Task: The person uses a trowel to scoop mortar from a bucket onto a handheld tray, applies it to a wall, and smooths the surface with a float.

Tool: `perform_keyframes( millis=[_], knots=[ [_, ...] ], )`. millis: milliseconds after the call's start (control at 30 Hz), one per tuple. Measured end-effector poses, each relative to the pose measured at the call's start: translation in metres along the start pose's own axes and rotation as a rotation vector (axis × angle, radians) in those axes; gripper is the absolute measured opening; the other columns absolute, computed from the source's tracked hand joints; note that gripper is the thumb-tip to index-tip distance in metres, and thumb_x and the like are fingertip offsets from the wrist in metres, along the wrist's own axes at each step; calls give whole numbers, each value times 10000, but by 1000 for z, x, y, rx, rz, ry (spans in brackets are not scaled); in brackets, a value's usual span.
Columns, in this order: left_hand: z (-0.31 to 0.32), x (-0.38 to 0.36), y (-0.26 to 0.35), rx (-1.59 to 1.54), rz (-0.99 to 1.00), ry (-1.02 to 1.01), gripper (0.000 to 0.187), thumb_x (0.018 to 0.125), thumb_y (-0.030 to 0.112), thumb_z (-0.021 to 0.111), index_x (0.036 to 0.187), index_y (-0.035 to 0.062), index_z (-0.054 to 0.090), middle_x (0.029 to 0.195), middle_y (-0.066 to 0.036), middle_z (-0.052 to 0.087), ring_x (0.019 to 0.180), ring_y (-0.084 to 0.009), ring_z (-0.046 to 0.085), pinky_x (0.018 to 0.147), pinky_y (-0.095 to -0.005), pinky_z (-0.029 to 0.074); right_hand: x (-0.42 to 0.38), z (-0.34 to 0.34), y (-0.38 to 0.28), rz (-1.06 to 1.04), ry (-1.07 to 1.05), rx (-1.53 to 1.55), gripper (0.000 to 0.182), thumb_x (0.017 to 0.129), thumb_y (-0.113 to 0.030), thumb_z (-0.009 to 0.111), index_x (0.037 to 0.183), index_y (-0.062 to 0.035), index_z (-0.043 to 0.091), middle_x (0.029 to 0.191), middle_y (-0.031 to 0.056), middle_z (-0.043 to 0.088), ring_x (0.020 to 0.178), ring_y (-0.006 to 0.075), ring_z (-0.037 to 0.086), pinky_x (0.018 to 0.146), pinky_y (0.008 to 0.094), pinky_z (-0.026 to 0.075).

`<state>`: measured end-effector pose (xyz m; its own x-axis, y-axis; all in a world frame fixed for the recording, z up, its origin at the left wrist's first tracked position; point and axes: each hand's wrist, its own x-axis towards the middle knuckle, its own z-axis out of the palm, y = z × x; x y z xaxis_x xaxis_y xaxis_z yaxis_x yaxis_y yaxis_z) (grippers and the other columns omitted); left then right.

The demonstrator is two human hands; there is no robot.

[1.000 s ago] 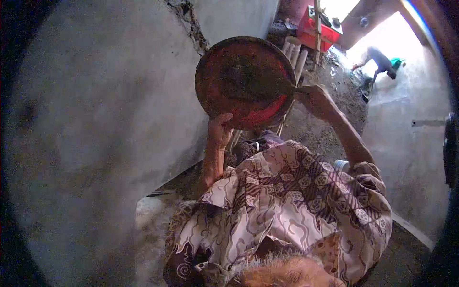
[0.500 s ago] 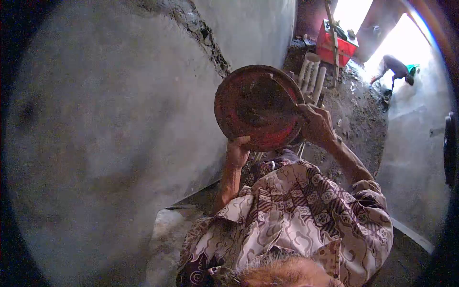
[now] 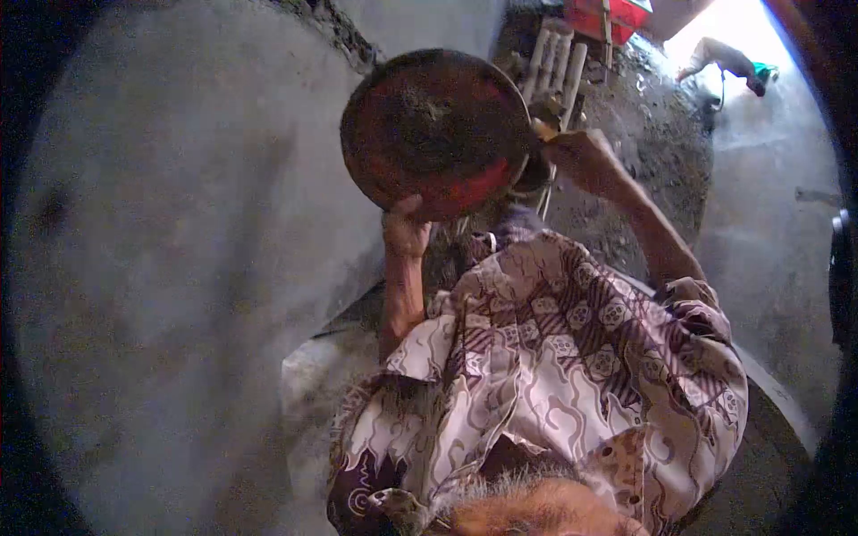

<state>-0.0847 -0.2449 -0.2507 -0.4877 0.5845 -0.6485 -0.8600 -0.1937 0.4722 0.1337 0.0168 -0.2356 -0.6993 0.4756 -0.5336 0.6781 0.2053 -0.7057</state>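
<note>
A round, shallow red basin (image 3: pixel 487 183) is held up in front of the grey wall, its inside coated with dark, wet-looking mortar (image 3: pixel 429 116). My left hand (image 3: pixel 407 230) grips its lower rim, thumb over the edge and fingers hidden beneath. Just off the basin's right side, my right hand (image 3: pixel 576 159) is closed around a tool with a pale handle end (image 3: pixel 542 130). The tool's blade is hard to make out in the dim light.
The cement wall (image 3: pixel 197 232) rises close on the left, with a rough broken strip near its top. Bamboo-like poles (image 3: pixel 554 67) and a red box (image 3: pixel 617 20) lie ahead on rubble ground (image 3: pixel 661 134). Another person (image 3: pixel 728 61) bends over at the far right.
The basin has shifted up and left in view, with my left hand still on its rim. My right hand has drawn the tool from inside the basin to its right side.
</note>
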Motion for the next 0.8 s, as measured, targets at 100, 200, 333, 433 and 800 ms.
perform_keyframes(
  millis=[100, 200, 333, 433, 800],
  knots=[
    [0, 0, 8, -67, -51, 114, 507, 691, -91, 558, 1180, 24, 483, 1100, -116, 565, 1062, -282, 545, 888, -439, 497, -4, -12, 24, -156, 97, -7, 329, 821, -339, 583, 791, -14, 624, 693, 166, 621, 651, 315, 622, 592, 390, 477],
    [7, -1, 19, -20, -61, 3, 517, 690, -96, 555, 1187, 31, 483, 1114, -117, 561, 1065, -288, 545, 916, -450, 478, 1, -10, 7, -91, 82, -39, 327, 811, -337, 602, 830, -12, 635, 708, 164, 627, 652, 309, 626, 597, 382, 481],
    [-8, 19, 20, 180, -61, 16, 494, 704, -58, 562, 1184, 37, 491, 1113, -117, 564, 1071, -293, 541, 950, -459, 444, 43, 20, -9, -204, 48, 73, 314, 799, -320, 629, 854, -11, 645, 736, 161, 630, 679, 303, 625, 605, 369, 477],
    [22, 9, 15, 134, -21, -79, 431, 725, -9, 567, 1151, 30, 509, 1058, -118, 580, 1011, -287, 572, 919, -446, 461, 38, 29, -6, -276, 81, 162, 296, 814, -295, 616, 858, -3, 639, 687, 122, 599, 625, 216, 565, 589, 351, 460],
    [-176, 20, -2, 3, -167, -67, 269, 728, -22, 552, 991, 32, 564, 875, -92, 599, 901, -267, 602, 854, -461, 489, 52, 125, -19, -51, 186, 638, 395, 851, -369, 549, 891, 20, 609, 792, 79, 582, 732, 128, 506, 676, 284, 425]
  ],
)
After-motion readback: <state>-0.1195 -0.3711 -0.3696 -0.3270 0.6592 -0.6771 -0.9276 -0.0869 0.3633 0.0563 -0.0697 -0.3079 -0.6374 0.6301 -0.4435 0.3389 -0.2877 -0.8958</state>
